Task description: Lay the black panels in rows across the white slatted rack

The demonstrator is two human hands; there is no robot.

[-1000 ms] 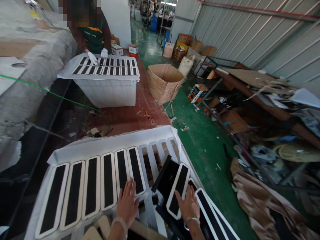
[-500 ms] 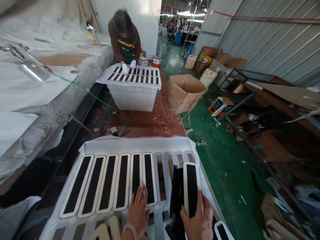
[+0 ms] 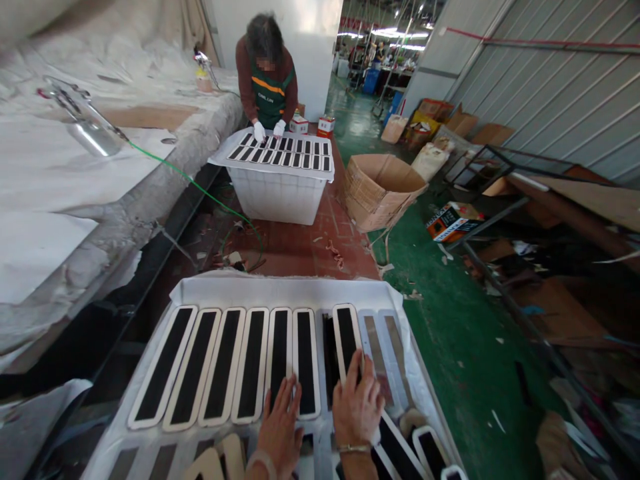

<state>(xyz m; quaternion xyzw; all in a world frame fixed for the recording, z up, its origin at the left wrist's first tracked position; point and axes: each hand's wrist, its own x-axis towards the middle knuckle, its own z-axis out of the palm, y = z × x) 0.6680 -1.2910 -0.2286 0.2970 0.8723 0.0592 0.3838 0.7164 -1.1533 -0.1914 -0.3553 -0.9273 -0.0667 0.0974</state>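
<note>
In the head view, a row of long white-framed panels with black centres (image 3: 256, 363) lies on a white-covered surface (image 3: 290, 290). My left hand (image 3: 281, 427) rests flat with its fingers out, touching the lower ends of two of these panels. My right hand (image 3: 357, 407) lies with fingers extended on the lower part of another white-framed panel (image 3: 346, 330), set over a grey slot right of the row. A dark strip (image 3: 329, 353) shows just left of that panel. More framed panels (image 3: 403, 447) lie loose by my right wrist, and beige frames (image 3: 215, 460) are near my left wrist.
Ahead, a co-worker in white gloves (image 3: 269, 131) bends over a white tub (image 3: 280, 197) topped with similar panels. A cardboard box (image 3: 383, 193) stands on the green floor. Left is a covered bench with a spray gun (image 3: 93, 127) and green hose (image 3: 185, 177); a metal rack (image 3: 500, 280) stands right.
My right hand has moved left and forward, laying the panel it gripped down beside the row. Its grip has loosened into flat fingers. My left hand has barely moved.
</note>
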